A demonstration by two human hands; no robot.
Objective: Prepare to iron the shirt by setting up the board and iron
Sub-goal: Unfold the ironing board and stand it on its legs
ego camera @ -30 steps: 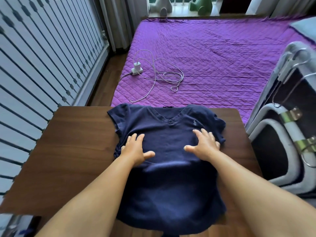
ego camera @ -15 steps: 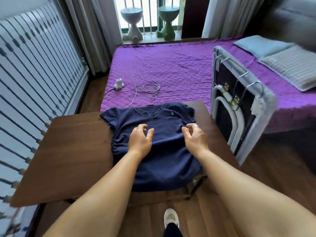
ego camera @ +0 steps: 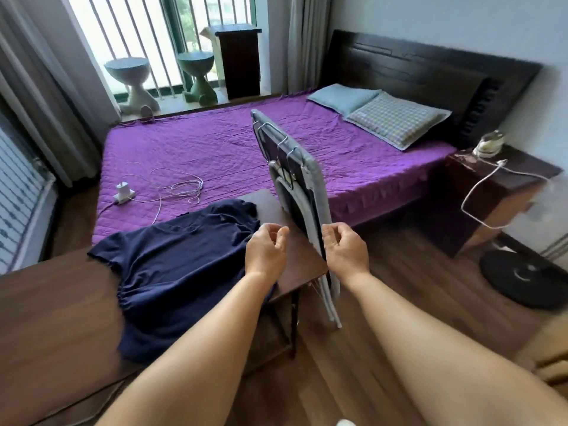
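A navy blue shirt [ego camera: 184, 265] lies flat on the dark wooden table [ego camera: 55, 302]. A folded grey ironing board [ego camera: 295, 179] stands on edge, leaning between the table's right side and the bed, its metal legs facing me. My left hand [ego camera: 266, 253] hovers over the table's right corner, fingers loosely curled and holding nothing. My right hand [ego camera: 347, 250] is just right of the board's near edge, fingertips at the edge but not wrapped around it. A small white iron [ego camera: 488, 144] with a white cord sits on the nightstand [ego camera: 491, 192] at the far right.
A bed with a purple cover [ego camera: 215, 142] lies behind the table, with a white charger and cable [ego camera: 124, 192] and two pillows [ego camera: 396, 118] on it. A black round fan base [ego camera: 528, 278] rests on the wooden floor at right.
Both hands have lifted off the shirt and moved right to the folded ironing board. My view has swung up and to the right, and the nightstand and iron have come into sight.
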